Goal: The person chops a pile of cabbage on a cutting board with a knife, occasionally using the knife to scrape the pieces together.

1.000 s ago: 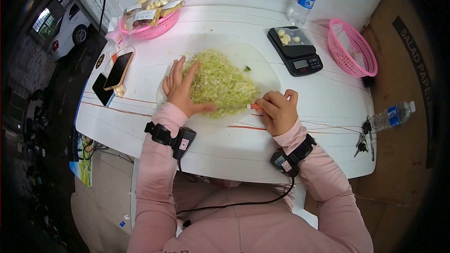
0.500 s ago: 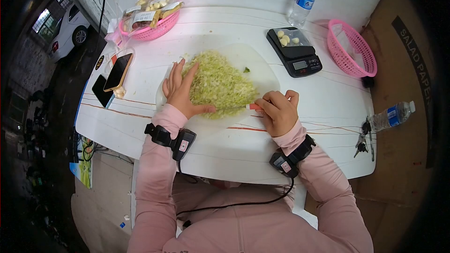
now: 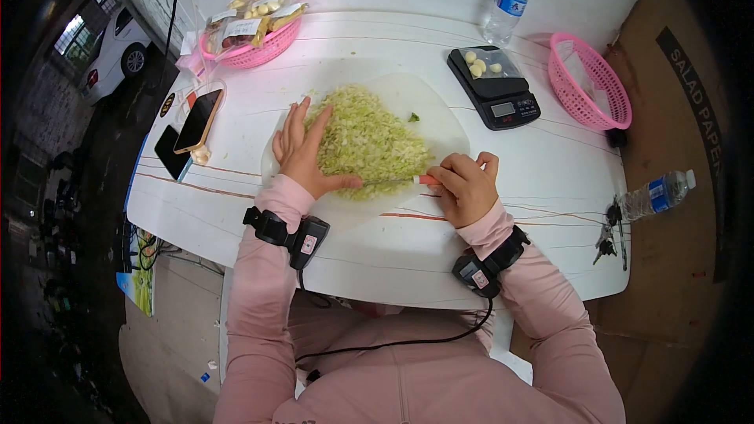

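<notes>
A mound of finely chopped pale green vegetable (image 3: 373,137) lies on a translucent cutting board (image 3: 444,122) on the white table. My right hand (image 3: 467,187) is closed round the red handle of a knife (image 3: 425,180), whose blade points left along the near edge of the mound. At the mound's left side my left hand (image 3: 305,153) is spread, with the fingers pointing away from me and the thumb stretched right, by the blade's tip. Whether the thumb touches the blade is hard to tell. A small dark green piece (image 3: 413,117) sits apart on the board.
Behind right are a black scale (image 3: 506,94) with bagged pale cloves, a pink basket (image 3: 601,102) and a water bottle (image 3: 508,6). Another bottle (image 3: 660,194) and keys (image 3: 605,239) lie right. Left are two phones (image 3: 198,121) and a pink basket of packets (image 3: 271,47).
</notes>
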Demonstrator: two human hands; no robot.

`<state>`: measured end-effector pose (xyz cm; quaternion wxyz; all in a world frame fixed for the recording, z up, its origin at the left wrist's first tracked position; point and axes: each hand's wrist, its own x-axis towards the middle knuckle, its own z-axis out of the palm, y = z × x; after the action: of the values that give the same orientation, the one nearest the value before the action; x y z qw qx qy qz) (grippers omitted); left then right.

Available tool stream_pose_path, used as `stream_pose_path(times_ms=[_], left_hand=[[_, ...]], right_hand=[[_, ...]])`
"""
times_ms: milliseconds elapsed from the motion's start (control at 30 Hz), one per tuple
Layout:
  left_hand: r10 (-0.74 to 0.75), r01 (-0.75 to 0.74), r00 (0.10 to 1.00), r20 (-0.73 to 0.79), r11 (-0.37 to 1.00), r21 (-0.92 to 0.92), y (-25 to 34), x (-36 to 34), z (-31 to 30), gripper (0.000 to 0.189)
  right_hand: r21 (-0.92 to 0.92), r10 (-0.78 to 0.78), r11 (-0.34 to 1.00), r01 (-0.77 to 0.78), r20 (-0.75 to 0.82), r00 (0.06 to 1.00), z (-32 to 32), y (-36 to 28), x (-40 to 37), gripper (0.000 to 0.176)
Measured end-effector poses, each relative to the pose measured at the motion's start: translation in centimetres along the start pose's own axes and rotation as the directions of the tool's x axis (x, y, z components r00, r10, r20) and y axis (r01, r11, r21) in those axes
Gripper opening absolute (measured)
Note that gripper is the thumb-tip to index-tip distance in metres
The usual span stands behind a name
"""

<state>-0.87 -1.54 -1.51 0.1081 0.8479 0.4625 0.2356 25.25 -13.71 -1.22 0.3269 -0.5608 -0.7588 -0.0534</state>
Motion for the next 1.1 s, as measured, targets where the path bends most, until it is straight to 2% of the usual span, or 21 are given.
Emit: stream_pose_path(times_ms=[200, 267, 367, 600, 667, 767, 967, 1100], left_hand=[[0.1, -0.099, 0.993, -0.065, 0.995, 0.019, 0.0, 0.2, -0.2, 0.122], [0.158, -0.167, 0.973, -0.168, 0.985, -0.038, -0.5, 0.5, -0.1, 0.119], [0.144, -0.145, 0.972, -0.185, 0.989, 0.008, -0.1, 0.5, -0.3, 0.116], [0.047, -0.045, 0.996, -0.08, 0.999, 0.021, -0.3, 0.2, 0.9, 0.114], [0.024, -0.024, 0.999, -0.047, 1.0, 0.006, -0.3, 0.1, 0.9, 0.115], [0.039, -0.04, 0.998, -0.057, 0.999, -0.013, -0.3, 0.2, 1.2, 0.115], [0.044, -0.045, 0.997, -0.06, 0.999, -0.005, -0.1, 0.2, 0.9, 0.117], [0.044, -0.046, 0.997, -0.065, 0.999, -0.025, -0.2, 0.1, 1.0, 0.119]], right_hand=[[-0.016, -0.04, 0.999, 0.04, -0.024, 0.999, -0.8, 0.0, 0.2, 0.024], [-0.066, -0.061, 0.996, 0.055, -0.088, 0.994, -0.9, 0.2, 0.2, 0.025], [-0.068, -0.071, 0.996, 0.063, -0.126, 0.989, -0.8, 0.0, 0.3, 0.025], [-0.118, -0.067, 0.992, 0.052, -0.132, 0.989, -0.8, -0.5, 0.5, 0.022], [-0.127, -0.047, 0.991, 0.037, -0.074, 0.996, -0.4, -0.3, 0.5, 0.022], [-0.097, 0.006, 0.995, -0.006, 0.0, 1.0, 0.8, 0.6, -0.2, 0.024], [-0.093, -0.018, 0.996, 0.012, -0.063, 0.998, -0.7, -0.5, 0.2, 0.027], [-0.074, -0.011, 0.997, 0.007, -0.052, 0.999, 0.3, 0.0, 0.0, 0.026]])
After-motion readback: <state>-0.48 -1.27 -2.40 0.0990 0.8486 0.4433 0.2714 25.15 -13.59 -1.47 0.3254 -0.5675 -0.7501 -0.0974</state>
